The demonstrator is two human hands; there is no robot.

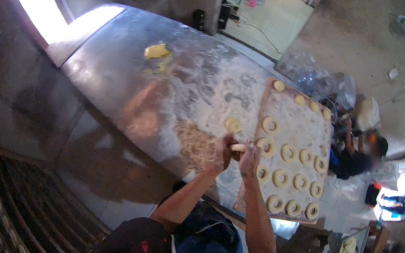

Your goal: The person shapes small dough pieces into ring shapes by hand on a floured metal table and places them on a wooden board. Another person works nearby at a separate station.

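Between my two hands is a pale piece of dough, raised over the floury metal table. My left hand has its fingers closed round the left end of it. On the other end my right hand is closed too; the fingers partly hide the dough's shape. Just beyond them a round dough piece lies on the flour. Close by on the right, a floured board carries rows of dough rings, with several small round dough pieces along its far edge.
A yellow lump sits toward the far left of the metal table. Brown crumbs lie left of my hands. Past the board another person crouches near plastic containers. A tub with pale dough stands at lower right.
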